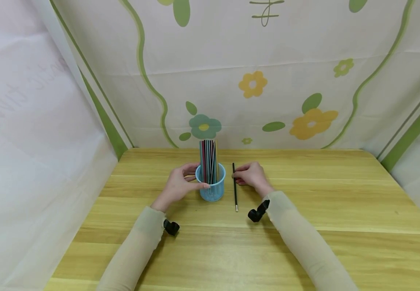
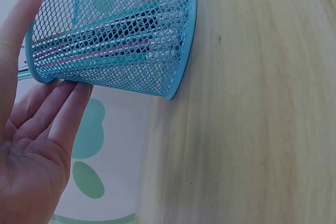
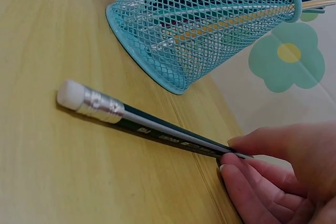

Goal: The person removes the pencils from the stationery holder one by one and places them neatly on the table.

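Holding at left: left hand [image 1: 178, 184] spans a light-blue, round wire-mesh cup [image 1: 212, 195], thumb at near rim, fingers on the side away from the person. Cup upright on the yellowish wood-grain table [image 1: 341, 194], a bundle of slim multicoloured pencil-like sticks [image 1: 206, 159] standing in it. Next rightward, apart from the cup: a dark green pencil with silver ferrule and white eraser [image 1: 236, 196], long axis running away from the person, eraser end nearest. Far right: right hand [image 1: 252, 176] pinches it toward its far end, thumb against fingers; pencil lies left of this hand, between it and cup; whether lifted, cannot tell
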A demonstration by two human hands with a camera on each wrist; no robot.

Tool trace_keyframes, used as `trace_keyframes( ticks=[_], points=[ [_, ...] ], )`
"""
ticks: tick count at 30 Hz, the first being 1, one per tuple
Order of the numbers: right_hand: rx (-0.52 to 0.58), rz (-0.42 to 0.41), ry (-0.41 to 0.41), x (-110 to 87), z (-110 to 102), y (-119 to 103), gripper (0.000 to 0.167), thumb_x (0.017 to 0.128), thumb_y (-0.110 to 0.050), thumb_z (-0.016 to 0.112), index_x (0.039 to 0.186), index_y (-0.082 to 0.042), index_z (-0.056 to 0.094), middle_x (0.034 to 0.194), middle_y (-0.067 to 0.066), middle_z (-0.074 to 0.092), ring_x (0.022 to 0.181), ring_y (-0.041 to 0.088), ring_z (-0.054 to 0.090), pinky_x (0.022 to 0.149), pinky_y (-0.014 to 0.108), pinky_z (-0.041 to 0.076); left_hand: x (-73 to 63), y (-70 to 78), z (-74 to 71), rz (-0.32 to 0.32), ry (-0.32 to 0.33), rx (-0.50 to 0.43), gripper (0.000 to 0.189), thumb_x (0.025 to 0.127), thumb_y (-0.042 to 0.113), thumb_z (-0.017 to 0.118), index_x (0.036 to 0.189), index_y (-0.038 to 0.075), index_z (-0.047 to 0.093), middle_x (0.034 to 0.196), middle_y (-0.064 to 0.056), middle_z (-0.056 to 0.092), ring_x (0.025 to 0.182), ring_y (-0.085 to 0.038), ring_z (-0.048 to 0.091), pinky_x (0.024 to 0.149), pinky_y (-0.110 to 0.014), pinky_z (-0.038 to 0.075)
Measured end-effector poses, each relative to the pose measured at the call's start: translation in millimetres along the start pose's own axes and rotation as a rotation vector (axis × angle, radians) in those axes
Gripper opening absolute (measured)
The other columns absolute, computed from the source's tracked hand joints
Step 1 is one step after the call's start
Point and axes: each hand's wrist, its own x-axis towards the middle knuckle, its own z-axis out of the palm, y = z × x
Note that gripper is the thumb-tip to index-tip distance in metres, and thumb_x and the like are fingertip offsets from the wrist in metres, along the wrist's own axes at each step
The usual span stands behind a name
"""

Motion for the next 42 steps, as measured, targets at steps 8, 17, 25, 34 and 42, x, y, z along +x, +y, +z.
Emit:
trace_keyframes(
  ticks=[8,17,25,34,42],
  points=[
    [-0.025,0.001,0.015,-1.0,1,0,0.025,0.09,-0.007,0.078,0.112,0.004,0.074,0.092,0.017,0.075,0.071,0.021,0.073,0.064,0.03,0.063,1.1,-0.9,0.3,0.005,0.003,-0.003,0.065,0.073,0.02,0.095,0.13,0.009,0.066,0.119,-0.008,0.068,0.112,-0.028,0.065,0.1,-0.048,0.053],
    [-0.02,-0.002,0.011,-0.7,1,2,0.028,0.09,-0.008,0.079,0.114,0.006,0.073,0.092,0.017,0.075,0.072,0.022,0.073,0.065,0.03,0.063,0.9,-1.2,0.0,0.008,-0.002,-0.007,0.067,0.073,0.019,0.096,0.131,0.008,0.065,0.12,-0.01,0.068,0.111,-0.026,0.066,0.1,-0.049,0.053],
    [0.005,-0.011,0.019,-0.2,0,2,0.031,0.089,-0.008,0.08,0.115,0.007,0.071,0.093,0.018,0.074,0.074,0.022,0.073,0.066,0.031,0.063,1.2,-2.6,-0.3,0.011,-0.007,-0.017,0.068,0.073,0.019,0.096,0.132,0.006,0.065,0.121,-0.012,0.068,0.114,-0.035,0.063,0.1,-0.049,0.053],
    [0.051,-0.049,0.039,-6.5,-5,-8,0.033,0.091,-0.012,0.078,0.117,0.005,0.071,0.104,0.018,0.073,0.089,0.028,0.073,0.078,0.034,0.063,1.4,-1.5,-0.9,0.018,-0.002,-0.006,0.068,0.073,0.022,0.096,0.132,0.008,0.065,0.12,-0.008,0.068,0.114,-0.033,0.064,0.099,-0.047,0.054],
    [0.069,-0.121,0.044,-18.8,-8,-26,0.039,0.09,-0.02,0.08,0.12,0.003,0.071,0.112,0.017,0.072,0.101,0.032,0.071,0.088,0.039,0.06,1.7,-2.6,-0.1,0.015,-0.001,-0.014,0.066,0.073,0.018,0.095,0.131,0.007,0.065,0.12,-0.009,0.068,0.112,-0.028,0.065,0.099,-0.049,0.053]
  ],
)
